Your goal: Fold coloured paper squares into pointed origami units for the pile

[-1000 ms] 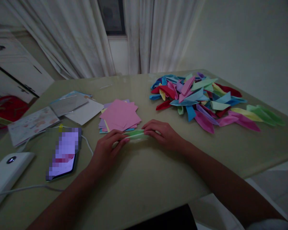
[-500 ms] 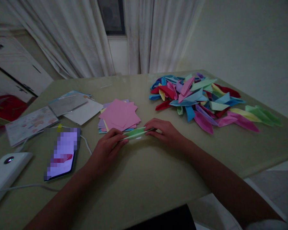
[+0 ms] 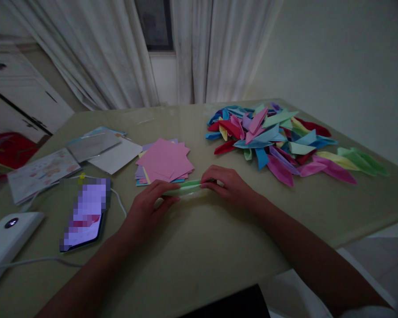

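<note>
A narrow folded strip of light green paper (image 3: pixel 189 189) is stretched between my two hands, just above the table. My left hand (image 3: pixel 150 204) holds its left end, the thumb below and the fingers above. At the other end, my right hand (image 3: pixel 226 182) pinches the paper between thumb and fingers. Right behind the strip lies a stack of square coloured paper sheets (image 3: pixel 164 158), pink on top. To the right, beyond my right hand, folded paper pieces (image 3: pixel 268 132) in many colours are heaped.
At left lie a phone (image 3: pixel 86 216) with a blurred screen, a white power bank (image 3: pixel 11 238) and a white cable (image 3: pixel 119 201). Behind them are a patterned packet (image 3: pixel 43 172) and a white sheet (image 3: pixel 117 155). The table (image 3: pixel 192 247) has its right edge beside the paper heap.
The green strip's fold has narrowed, showing less of its inside. My left fingers have slid slightly along it, and the left thumb now sits a little lower. My right hand stays almost in place.
</note>
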A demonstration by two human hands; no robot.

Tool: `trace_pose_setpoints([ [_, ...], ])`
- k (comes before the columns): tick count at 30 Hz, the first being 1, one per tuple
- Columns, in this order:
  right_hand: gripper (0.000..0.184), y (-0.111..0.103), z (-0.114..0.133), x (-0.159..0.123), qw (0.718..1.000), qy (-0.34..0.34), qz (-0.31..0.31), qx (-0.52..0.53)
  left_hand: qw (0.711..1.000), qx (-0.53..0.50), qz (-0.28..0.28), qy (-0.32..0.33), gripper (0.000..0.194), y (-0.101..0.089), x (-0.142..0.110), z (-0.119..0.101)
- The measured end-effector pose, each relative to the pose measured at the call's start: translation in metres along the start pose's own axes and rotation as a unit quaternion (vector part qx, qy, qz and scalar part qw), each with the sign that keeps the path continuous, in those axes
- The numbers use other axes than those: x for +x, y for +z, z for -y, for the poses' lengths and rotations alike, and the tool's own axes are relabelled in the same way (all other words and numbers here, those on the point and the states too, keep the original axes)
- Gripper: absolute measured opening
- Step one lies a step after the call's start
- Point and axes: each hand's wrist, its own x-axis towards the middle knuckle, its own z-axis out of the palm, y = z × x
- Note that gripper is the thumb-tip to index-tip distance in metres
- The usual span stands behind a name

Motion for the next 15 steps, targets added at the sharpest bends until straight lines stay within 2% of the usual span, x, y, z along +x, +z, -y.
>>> trace_pose_setpoints([
  [4,0.011,0.0,0.005,0.001,1.0,0.009,0.015,0.01,1.0,0.006,-0.01,0.004,0.012,0.003,-0.001,0.0],
  [7,0.012,0.001,0.01,0.001,0.999,0.022,0.021,0.023,0.999,-0.017,-0.019,-0.023,0.011,0.004,-0.001,0.0],
  [11,0.013,0.003,0.012,0.001,1.0,-0.004,0.025,0.017,0.998,-0.053,-0.005,-0.043,0.009,0.004,0.0,0.0],
  [15,0.013,0.005,0.011,0.001,1.0,-0.002,0.011,0.006,0.996,-0.041,-0.019,-0.071,0.01,0.005,-0.002,0.002],
])
